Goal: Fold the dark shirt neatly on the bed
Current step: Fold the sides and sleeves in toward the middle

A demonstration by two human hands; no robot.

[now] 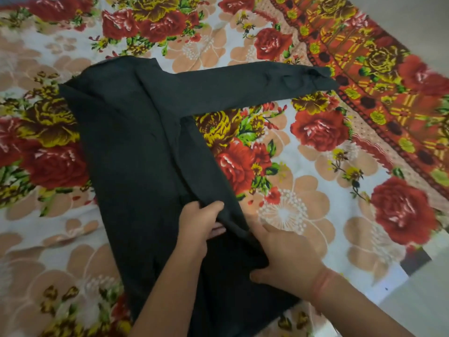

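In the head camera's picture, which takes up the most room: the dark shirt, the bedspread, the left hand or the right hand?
1. Bedspread, filling nearly the whole picture.
2. Shirt.
3. Right hand and left hand: the right looks somewhat bigger, but that may only be nearness to the camera, so I won't rank them.

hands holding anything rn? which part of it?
Left hand grips the dark shirt at a bunched fold near its lower right edge. Right hand lies on the shirt beside it; a grip cannot be told.

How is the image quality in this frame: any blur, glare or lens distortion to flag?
Head view: lighting soft and even, no glare or hard shadows; the dark shirt shows few folds; slight motion blur on the left hand and right hand; wide-angle bending of the floral bedspread toward the corners.
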